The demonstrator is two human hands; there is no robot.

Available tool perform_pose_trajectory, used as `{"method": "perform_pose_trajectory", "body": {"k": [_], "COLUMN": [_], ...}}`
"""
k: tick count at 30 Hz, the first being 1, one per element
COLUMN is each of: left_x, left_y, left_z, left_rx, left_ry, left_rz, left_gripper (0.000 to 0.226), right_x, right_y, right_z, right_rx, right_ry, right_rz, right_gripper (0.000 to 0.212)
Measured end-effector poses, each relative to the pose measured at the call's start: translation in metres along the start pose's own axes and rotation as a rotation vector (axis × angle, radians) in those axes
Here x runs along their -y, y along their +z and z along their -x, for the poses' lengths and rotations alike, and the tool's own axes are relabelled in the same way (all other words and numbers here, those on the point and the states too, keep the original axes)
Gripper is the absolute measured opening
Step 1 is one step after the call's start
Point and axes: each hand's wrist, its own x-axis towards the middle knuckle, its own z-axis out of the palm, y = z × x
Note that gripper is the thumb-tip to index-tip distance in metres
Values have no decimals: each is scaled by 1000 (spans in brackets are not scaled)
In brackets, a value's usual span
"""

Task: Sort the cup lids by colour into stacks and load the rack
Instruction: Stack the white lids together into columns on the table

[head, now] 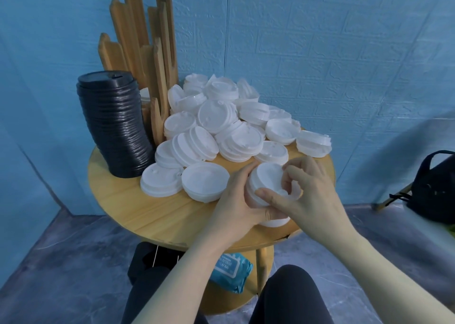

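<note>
White lids (264,183) sit in a short stack gripped between both hands near the front right edge of the round wooden table (152,213). The left hand (236,200) cups the stack from its left side, fingers curled round the rim and underneath. The right hand (307,190) comes over from the right, thumb pressed on the near side of the stack and fingertips curled against its top edge, where they seem to pinch one more lid. Below the table top, on a lower shelf, lies a blue packet of wipes (231,272), and the person's dark-trousered knees show at the bottom of the view.

Just left of the hands two single white lids (205,181) lie flat on the wood, side by side and touching. Behind them spreads a big loose heap of white lids (221,121), some flat, some tilted on edge, some nested in short stacks, covering the middle and right of the table right to its far rim.

On the left side stands a tall stack of black lids (114,126), leaning and twisted partway up, its base touching the nearest white ones. Behind it rises the wooden rack (145,52), a cluster of upright slats of uneven height; a few white lids show inside it low down. A blue brick-pattern wall (320,40) backs everything, and a dark bag (435,188) sits off to the right.
</note>
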Motion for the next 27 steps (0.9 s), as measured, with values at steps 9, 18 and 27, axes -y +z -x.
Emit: {"method": "perform_pose_trajectory", "body": {"k": [9,18,27], "left_x": [0,-2,-2], "left_y": [1,2,2], "left_z": [0,1,1], "left_rx": [-7,14,0], "left_ry": [-1,-23,-17], "left_rz": [-5,-12,-43], "left_gripper": [79,95,91], "right_x": [-23,26,4], "right_y": [-27,-7,-18], "right_z": [-10,-13,-10], "right_rx": [392,188,429], "right_ry": [98,198,185], "right_rz": [-384,244,-155], "right_gripper": [31,74,80]}}
